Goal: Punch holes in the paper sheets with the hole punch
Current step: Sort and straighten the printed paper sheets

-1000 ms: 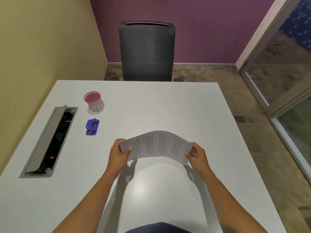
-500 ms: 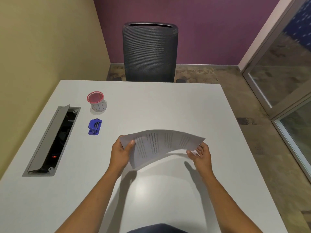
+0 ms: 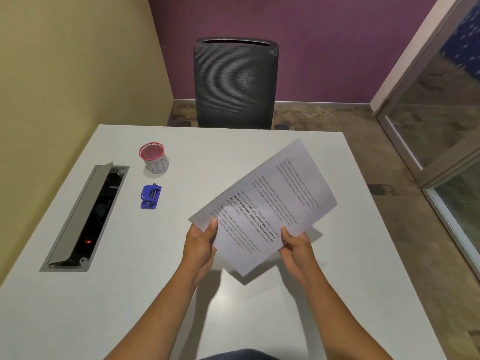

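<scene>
The left hand (image 3: pixel 201 242) grips the near-left corner of the paper sheets (image 3: pixel 265 206), thumb on top and the other fingers hidden underneath. The right hand (image 3: pixel 296 246) pinches the near long edge, thumb on the printed face, fingers curled under. Both hands are closed on the paper, which is lifted off the worktop (image 3: pixel 259 307) and throws a shadow beneath its near corner. How many sheets there are cannot be told.

The paper's long axis runs diagonally, from the left hand up and away toward the far right, and the printed side faces up. The lines of text follow that axis; only a few bold lines are legible as print, the rest too small to read.

The hole punch (image 3: pixel 150 196), small and blue, lies on the worktop well to the left of the paper, its long axis pointing roughly away from the person. Just beyond it stands a cup (image 3: pixel 153 158) with a red rim and faint lettering I cannot make out. Further left, an open cable hatch (image 3: pixel 83 219) is sunk into the white worktop, its lid tilted up and a small red light inside.

A dark chair (image 3: pixel 235 84) stands at the far edge, against a purple wall; a yellow wall runs on the left, and a glass partition on the right is cut off by the frame. The floor is mottled brown.
</scene>
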{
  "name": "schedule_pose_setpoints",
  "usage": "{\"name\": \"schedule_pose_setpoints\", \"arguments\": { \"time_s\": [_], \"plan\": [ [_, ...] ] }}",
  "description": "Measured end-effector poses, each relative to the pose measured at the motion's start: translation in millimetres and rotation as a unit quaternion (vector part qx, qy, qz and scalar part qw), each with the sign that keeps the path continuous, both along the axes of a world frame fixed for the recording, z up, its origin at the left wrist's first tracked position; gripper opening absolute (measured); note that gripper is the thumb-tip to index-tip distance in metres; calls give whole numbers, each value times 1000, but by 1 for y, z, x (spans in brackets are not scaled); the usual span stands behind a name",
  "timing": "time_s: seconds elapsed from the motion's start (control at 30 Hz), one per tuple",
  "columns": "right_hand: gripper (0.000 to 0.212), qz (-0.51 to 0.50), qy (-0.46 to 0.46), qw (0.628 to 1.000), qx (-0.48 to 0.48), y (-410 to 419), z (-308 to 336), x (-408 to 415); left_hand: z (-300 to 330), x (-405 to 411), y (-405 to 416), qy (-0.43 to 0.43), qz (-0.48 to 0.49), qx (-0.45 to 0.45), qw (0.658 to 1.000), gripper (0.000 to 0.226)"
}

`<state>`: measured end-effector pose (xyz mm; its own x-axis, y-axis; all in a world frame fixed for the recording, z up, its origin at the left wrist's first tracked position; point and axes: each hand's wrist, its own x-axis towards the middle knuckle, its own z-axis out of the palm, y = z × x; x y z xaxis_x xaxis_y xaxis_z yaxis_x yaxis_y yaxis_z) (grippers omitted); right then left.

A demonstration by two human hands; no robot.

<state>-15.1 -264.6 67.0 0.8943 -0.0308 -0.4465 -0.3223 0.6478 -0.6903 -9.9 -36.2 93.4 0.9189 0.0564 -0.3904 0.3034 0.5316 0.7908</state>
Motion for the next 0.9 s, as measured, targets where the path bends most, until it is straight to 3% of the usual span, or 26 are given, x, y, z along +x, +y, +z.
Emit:
{"name": "schedule_pose_setpoints", "arguments": {
  "time_s": [0.3,0.6,0.9],
  "plan": [
    [35,-32,20,987,-158,18,0,4,-18,-5,16,38,12,27,999,29],
    [33,-10,46,980,-192,27,-10,26,-26,6,51,89,-24,113,989,31],
    [29,48,89,972,-210,38,-33,50,-49,50,104,141,-7,185,973,6]
  ]
}}
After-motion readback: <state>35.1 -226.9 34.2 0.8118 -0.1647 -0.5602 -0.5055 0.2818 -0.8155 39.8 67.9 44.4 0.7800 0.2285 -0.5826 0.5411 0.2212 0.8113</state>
